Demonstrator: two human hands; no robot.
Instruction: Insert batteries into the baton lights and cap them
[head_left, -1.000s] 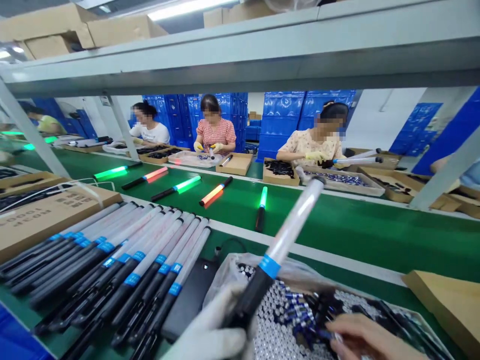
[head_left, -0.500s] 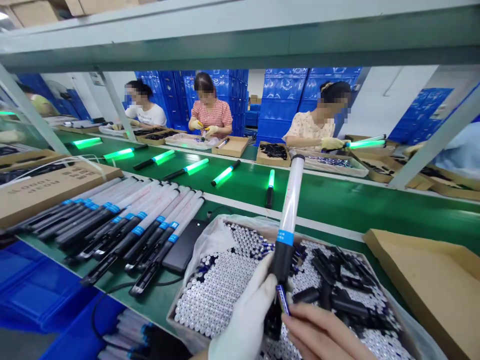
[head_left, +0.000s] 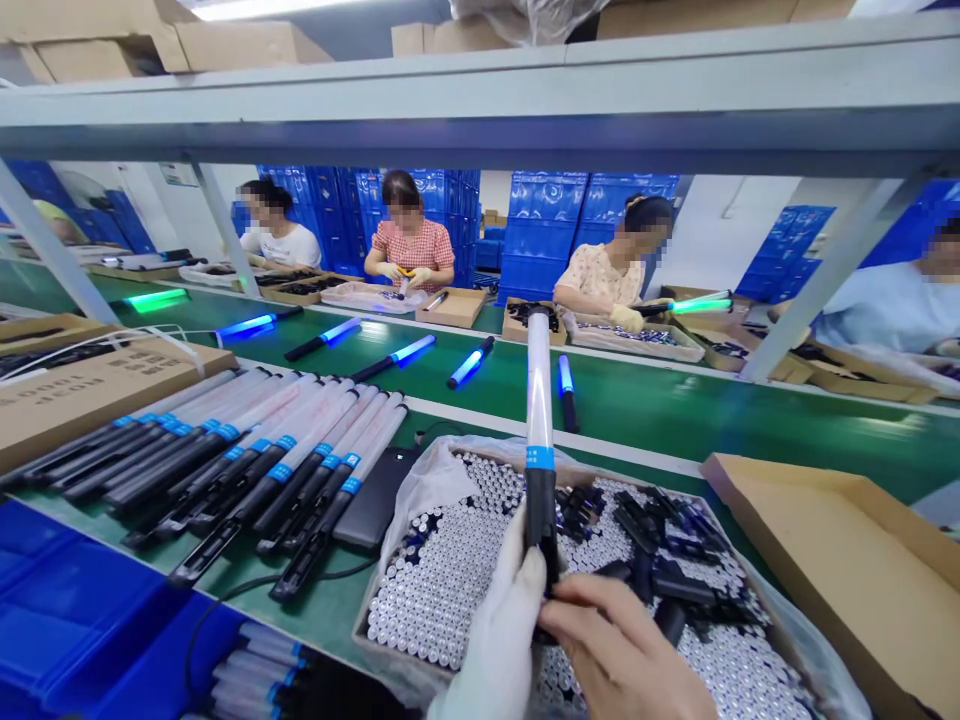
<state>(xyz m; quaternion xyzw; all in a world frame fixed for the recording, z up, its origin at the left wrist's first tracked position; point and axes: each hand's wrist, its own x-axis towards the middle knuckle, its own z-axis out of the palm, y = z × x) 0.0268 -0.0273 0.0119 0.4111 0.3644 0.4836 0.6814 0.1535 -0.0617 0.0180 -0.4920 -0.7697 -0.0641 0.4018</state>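
Note:
My left hand, in a white glove, is closed around the black handle of a light stick. The stick stands nearly upright, with a clear unlit tube and a blue band. Bare fingers of my right hand are closed at the lower end of that handle; no battery shows between them. Below both hands is a lined box holding many batteries standing on end. Black plastic pieces lie over the batteries on the right side.
Light sticks lie in a row at left, beside a dark power bank with a cable. Blue-lit sticks lie on the green conveyor. A cardboard tray is at right. Co-workers sit across; a shelf spans overhead.
The battery in my right fingers is no longer visible, and those fingers are now against the handle. The held stick appears further left and more upright. Most conveyor sticks turned from green to blue.

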